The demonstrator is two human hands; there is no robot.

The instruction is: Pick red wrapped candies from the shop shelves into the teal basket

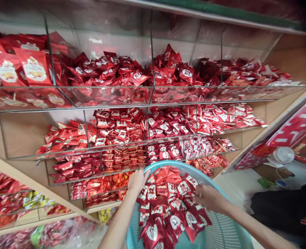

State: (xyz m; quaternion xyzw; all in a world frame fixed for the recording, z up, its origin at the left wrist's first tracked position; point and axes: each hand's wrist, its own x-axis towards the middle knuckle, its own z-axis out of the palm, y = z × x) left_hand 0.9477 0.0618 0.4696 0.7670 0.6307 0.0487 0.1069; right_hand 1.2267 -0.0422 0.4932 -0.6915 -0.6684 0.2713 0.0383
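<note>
A light blue plastic basket [220, 231] sits low in the middle, heaped with several small red snack packets [168, 204]. My left hand [137, 180] rests at the basket's far left rim, fingers curled onto the packets there. My right hand [208, 197], a ring on one finger, lies on the pile's right side with its fingers closed among the packets. Whether either hand grips a packet is hidden.
Tiered clear acrylic bins [147, 93] on wooden shelving hold red packets in rows. Bigger red bags [33, 71] fill the top left bin. A diagonal wooden divider [38, 188] crosses lower left. A person in dark clothing [285, 211] crouches at the right by a white lid [282, 155].
</note>
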